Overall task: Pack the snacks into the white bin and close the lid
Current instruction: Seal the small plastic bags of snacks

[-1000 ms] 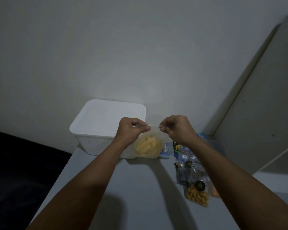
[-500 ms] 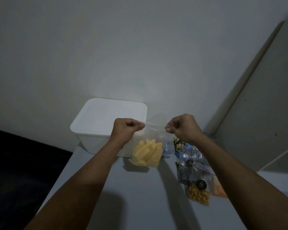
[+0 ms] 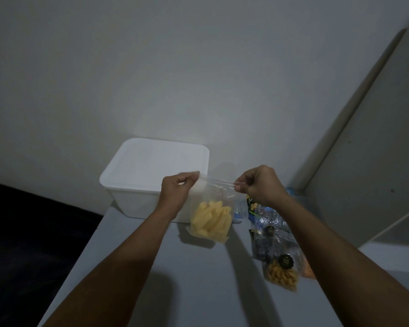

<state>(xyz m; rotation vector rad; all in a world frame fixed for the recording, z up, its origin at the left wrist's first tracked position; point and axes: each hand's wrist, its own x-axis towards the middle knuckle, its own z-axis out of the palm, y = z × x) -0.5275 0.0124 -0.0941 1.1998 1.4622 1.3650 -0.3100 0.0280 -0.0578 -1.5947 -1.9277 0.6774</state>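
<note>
Clear plastic bag of yellow snack sticks [image 3: 210,218] hangs just above the table [image 3: 194,279], beside the lidded white bin [image 3: 151,180]; left hand [image 3: 176,193] and right hand [image 3: 261,185] pinch its top corners taut, probably to seal it before packing.

A: Just the one view here, a wide-angle camera riding on the person's head, tipped forward and down.

B: And it sits close. Both forearms run in from the bottom corners, the left hand [image 3: 178,190] and right hand [image 3: 260,185] meeting near the middle of the picture.

A: The grey table [image 3: 198,291] stretches away from the lower edge towards the wall [image 3: 175,79], which fills the whole upper half.

B: Straight lines bow out at the edges, look at the tall panel [image 3: 368,149] leaning in on the right.

A: No second view to share anything with.
</note>
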